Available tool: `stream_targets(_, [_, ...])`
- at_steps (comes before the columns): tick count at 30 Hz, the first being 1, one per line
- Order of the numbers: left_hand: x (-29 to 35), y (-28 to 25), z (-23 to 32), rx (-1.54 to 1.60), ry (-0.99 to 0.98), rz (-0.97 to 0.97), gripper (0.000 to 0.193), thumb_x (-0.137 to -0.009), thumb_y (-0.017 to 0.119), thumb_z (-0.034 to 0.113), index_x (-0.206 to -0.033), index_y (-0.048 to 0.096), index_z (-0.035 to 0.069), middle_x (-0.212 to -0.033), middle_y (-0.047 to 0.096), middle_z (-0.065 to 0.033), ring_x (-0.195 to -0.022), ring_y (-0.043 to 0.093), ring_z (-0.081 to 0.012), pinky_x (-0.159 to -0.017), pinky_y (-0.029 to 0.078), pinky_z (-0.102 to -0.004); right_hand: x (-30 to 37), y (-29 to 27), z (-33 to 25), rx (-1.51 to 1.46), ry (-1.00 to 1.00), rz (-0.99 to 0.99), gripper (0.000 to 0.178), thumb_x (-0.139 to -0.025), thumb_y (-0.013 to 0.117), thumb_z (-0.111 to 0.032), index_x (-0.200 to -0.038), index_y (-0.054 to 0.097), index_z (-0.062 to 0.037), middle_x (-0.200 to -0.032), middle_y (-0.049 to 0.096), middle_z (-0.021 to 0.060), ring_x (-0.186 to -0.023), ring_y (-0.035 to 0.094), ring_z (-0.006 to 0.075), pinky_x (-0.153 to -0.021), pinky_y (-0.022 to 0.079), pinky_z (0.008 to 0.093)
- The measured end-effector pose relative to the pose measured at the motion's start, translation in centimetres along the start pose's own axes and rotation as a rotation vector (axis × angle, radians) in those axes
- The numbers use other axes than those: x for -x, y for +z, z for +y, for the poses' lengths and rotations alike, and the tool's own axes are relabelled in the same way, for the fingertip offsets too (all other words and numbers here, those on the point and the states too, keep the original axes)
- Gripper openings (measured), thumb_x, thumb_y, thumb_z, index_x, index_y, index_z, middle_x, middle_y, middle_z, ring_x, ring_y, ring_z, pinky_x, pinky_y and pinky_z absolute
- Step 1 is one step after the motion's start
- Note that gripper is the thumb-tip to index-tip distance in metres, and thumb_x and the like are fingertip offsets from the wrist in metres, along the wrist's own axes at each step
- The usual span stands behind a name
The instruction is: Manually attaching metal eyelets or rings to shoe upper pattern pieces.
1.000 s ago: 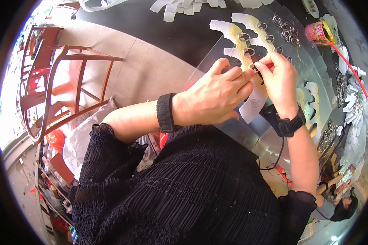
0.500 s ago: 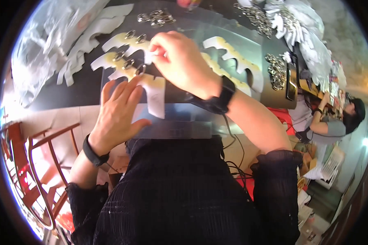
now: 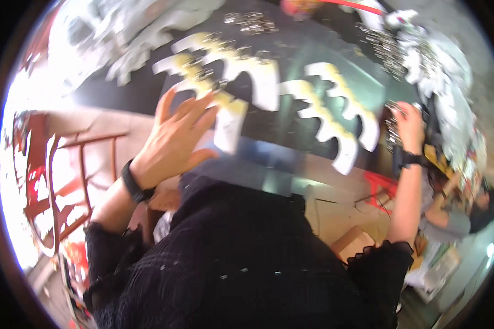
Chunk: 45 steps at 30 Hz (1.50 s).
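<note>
My left hand [image 3: 175,136] lies with fingers spread at the near edge of a white comb-shaped strip [image 3: 229,127], its fingertips touching it or just over it. That strip has a yellow band with several metal rings or clasps along it. Behind it lies a second such strip [image 3: 266,88], also carrying metal pieces. Over on the right, my right hand [image 3: 410,129] reaches down into a pile of metal clasps [image 3: 391,134]. Its fingers are bent, but blur and the pile hide whether they grip anything. Two more toothed white strips [image 3: 344,156] [image 3: 369,129] lie between my hands, without metal pieces on them.
More clasps lie in a heap [image 3: 252,23] at the back. White strips and plastic bags [image 3: 132,38] fill the far left, and another white bundle with metal parts [image 3: 428,71] lies far right. Another person [image 3: 450,216] sits at the right. A wooden chair [image 3: 85,175] stands left.
My right hand has moved from the left strips across to the clasp pile on the right. My left hand stays by the near strip. The whole view has shifted and blurred.
</note>
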<state>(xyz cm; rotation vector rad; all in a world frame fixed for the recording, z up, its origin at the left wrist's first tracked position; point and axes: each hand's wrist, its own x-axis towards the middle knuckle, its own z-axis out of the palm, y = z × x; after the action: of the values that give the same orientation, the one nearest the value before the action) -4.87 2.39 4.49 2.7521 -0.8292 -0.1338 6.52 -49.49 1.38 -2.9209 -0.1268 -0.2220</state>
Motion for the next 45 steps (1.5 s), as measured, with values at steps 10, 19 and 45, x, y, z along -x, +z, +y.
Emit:
stream_targets(10, [1.7,1.5,0.1,0.180,0.037,0.166,0.072,-0.060,0.080,0.031,-0.120,0.053,0.002,-0.132,0.044,-0.0172,-0.120,0.047,-0.0296,-0.106,0.024,-0.0551,0.0,-0.1,3.9,-0.448,0.283,-0.046,0.012,-0.088,0.062,-0.012,-0.096,0.060,-0.0036,-0.077,0.059,-0.0040,-0.063,0.049,0.0019,-0.052,0.035,0.0168])
stream_targets(19, [1.0,3.6,0.8,0.319,0.137,0.230,0.068,-0.061,0.079,0.031,-0.117,0.054,0.003,-0.126,0.048,-0.0131,-0.123,0.044,-0.0274,-0.106,0.025,-0.0550,0.0,-1.3,-26.6,-0.838,0.058,-0.684,0.010,-0.088,0.057,-0.005,-0.097,0.062,-0.0021,-0.080,0.057,-0.0031,-0.064,0.046,0.0043,-0.058,0.038,0.0193])
stream_targets(45, [0.3,3.4,1.0,0.305,0.056,0.201,0.074,-0.059,0.078,0.039,-0.120,0.054,0.004,-0.127,0.047,-0.0080,-0.113,0.049,-0.0199,-0.098,0.029,-0.0468,-1.1,5.6,-33.5,-0.513,-0.316,-0.491,0.006,-0.079,0.063,-0.002,-0.082,0.060,0.0012,-0.073,0.065,0.0148,-0.063,0.063,0.0262,-0.059,0.048,0.0325])
